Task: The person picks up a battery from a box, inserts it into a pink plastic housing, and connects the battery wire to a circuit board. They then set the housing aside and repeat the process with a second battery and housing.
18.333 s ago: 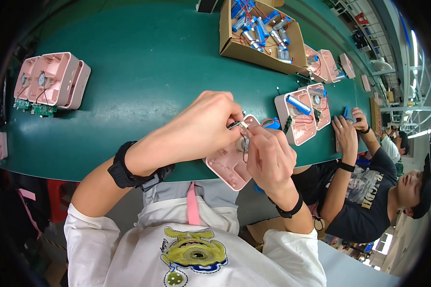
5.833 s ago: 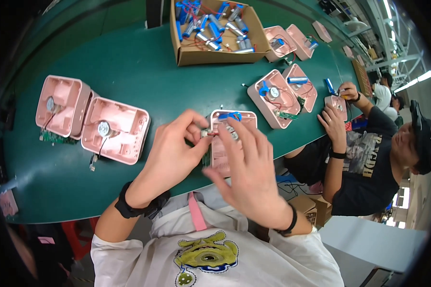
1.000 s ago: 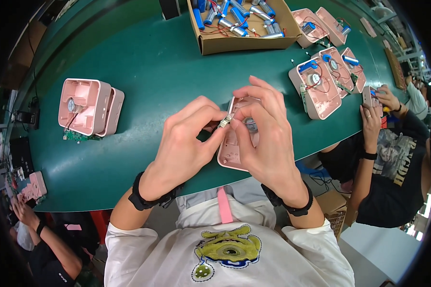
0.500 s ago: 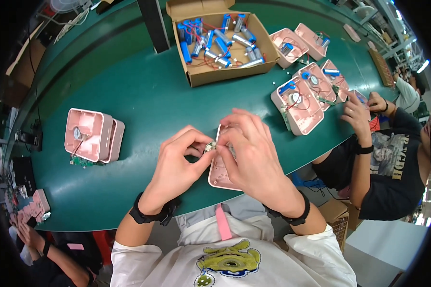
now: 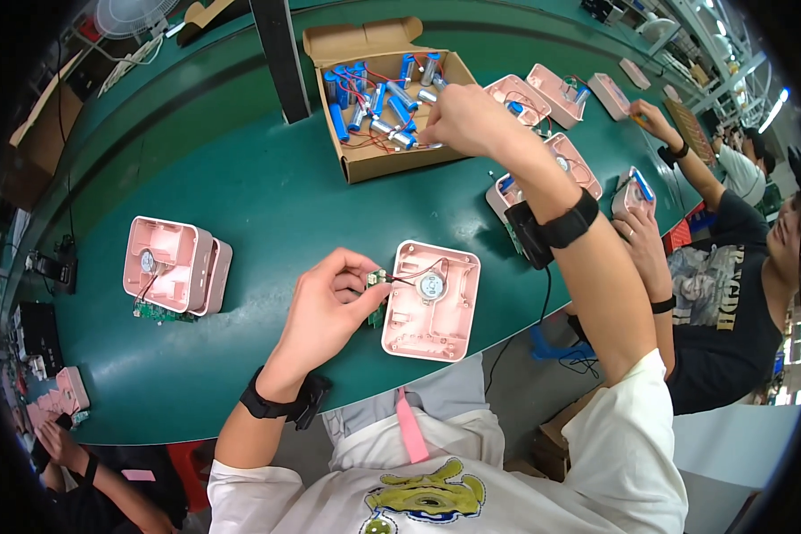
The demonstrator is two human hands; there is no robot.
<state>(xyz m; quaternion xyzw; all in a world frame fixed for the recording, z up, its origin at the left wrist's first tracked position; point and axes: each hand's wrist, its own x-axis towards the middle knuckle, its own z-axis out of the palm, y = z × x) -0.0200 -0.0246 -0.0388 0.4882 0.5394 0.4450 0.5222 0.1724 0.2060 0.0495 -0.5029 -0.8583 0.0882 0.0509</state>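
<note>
My left hand (image 5: 327, 298) pinches a small green circuit board (image 5: 374, 281) beside the left wall of a pink plastic housing (image 5: 429, 325). Thin wires run from the board to a round metal speaker (image 5: 431, 286) inside this housing, which lies open side up before me. My right hand (image 5: 472, 120) reaches over the near right side of a cardboard box (image 5: 392, 166), its fingers bent down and closed among blue and silver cylindrical batteries (image 5: 401, 111) with red wires. What its fingertips grip is hidden.
Two stacked pink housings (image 5: 168, 258) stand at left. More pink housings (image 5: 556, 93) with batteries stand at right, beyond my right forearm. A co-worker's hand (image 5: 645, 233) touches one there. A dark post (image 5: 279, 62) rises behind the cardboard box. Another person's hands (image 5: 60, 440) show lower left.
My right hand has left the circuit board and moved away from me and right to the battery box. My left hand keeps the board, slightly lower. The pink housing now shows fully.
</note>
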